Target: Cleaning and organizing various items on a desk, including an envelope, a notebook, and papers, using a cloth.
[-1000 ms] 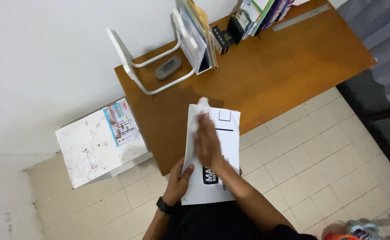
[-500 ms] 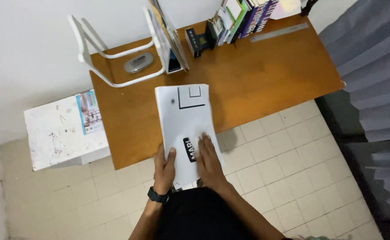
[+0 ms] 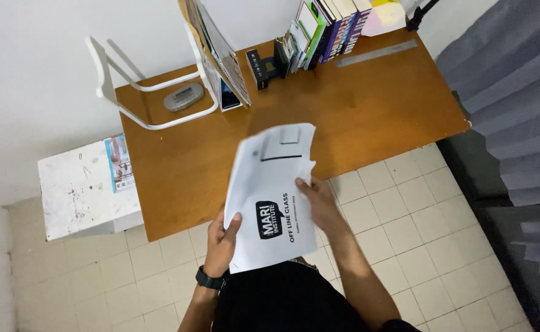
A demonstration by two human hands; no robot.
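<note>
While you stand at the near edge of the wooden desk [image 3: 368, 104], both of your hands hold one white sheet of paper [image 3: 264, 178] above that edge, part over the desk and part over the tiled floor [image 3: 405, 203].

Far left, at 9 o'clock from the sheet: a white box [image 3: 79, 190] spotted with stains stands on the floor against the desk's left end, with a printed leaflet [image 3: 120, 163] lying on its top.

At 11 o'clock from the sheet: a white wire rack [image 3: 134, 86] sits on the desk's back left corner and frames a small grey oval case [image 3: 184, 97]; notebooks [image 3: 217, 55] lean against its right side.

Lower left: your left hand [image 3: 222, 241], with a black watch [image 3: 208, 280] on the wrist, is closed on the sheet's lower left edge, thumb on the printed face and fingers hidden behind it. The sheet rises from this hand toward 1 o'clock.

Centre: the sheet is curved, its top end lifted over the desk; it carries a black logo block low down and a square outline near the top.

Right of centre: your right hand [image 3: 320, 203] pinches the sheet's right edge about halfway up, fingertips on the paper, which lies at 9 o'clock from this hand.

At 12 to 1 o'clock from the sheet: a row of upright books [image 3: 325, 27] stands along the wall, with a metal ruler [image 3: 374, 53] flat on the desk just in front.

Far right, at 3 o'clock: grey curtain folds [image 3: 516, 104] hang beside the desk.
</note>
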